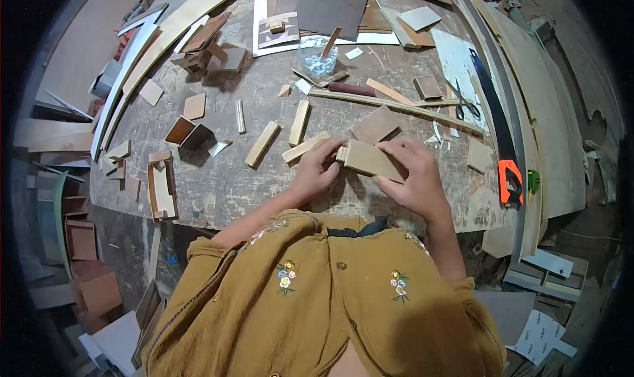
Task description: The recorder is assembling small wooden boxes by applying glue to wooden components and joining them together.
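Head view: one pale wooden piece (375, 162), flat-faced, small strips at its left end, at the near middle of the worktable (218, 202). Right hand (417, 179): thumb and fingers pinching the right end. Left hand (317, 172): curled at the left end; grip or mere touch, cannot tell. Handling, as judged: light, stiff, little slip; stepped left end probably weaker; best hold, the long edges. Beside the left fingers: one short block (302, 150), crowding that side. Just beyond the piece: one brown panel (375, 124), limiting far-side room. Right: one orange-handled saw (493, 113); scissors (461, 101). Farther: one long strip (376, 101), crosswise; one dark red rod (352, 89). Far middle: one clear bowl (303, 56), stick (331, 41) inside.
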The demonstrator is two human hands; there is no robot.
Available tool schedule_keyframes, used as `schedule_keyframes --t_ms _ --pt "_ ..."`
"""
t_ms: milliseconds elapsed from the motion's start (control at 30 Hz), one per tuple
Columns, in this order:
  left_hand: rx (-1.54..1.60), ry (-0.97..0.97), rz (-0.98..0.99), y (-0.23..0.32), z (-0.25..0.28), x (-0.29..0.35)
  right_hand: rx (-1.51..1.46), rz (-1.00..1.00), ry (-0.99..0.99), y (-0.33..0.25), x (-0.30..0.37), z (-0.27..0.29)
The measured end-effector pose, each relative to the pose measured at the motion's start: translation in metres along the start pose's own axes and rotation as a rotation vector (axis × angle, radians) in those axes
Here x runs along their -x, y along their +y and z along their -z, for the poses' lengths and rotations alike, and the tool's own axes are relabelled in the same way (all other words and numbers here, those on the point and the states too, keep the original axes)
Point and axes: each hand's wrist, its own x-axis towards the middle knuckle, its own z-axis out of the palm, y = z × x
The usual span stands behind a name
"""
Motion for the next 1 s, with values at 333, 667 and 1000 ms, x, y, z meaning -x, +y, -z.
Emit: schedule_keyframes --t_ms 333,667,1000 --pt "0.007 0.008 -0.048 -0.005 0.001 0.002 0.006 0.017 0.019 -0.001 -0.011 -0.013" --pt "0.005 0.034 -0.030 -0.015 -0.004 0.003 -0.024 -0.061 0.144 0.030 -0.010 -0.013" --pt "-0.001 0.025 -0.038 -0.013 -0.003 0.000 0.326 -0.443 0.218 0.114 0.043 -0.019"
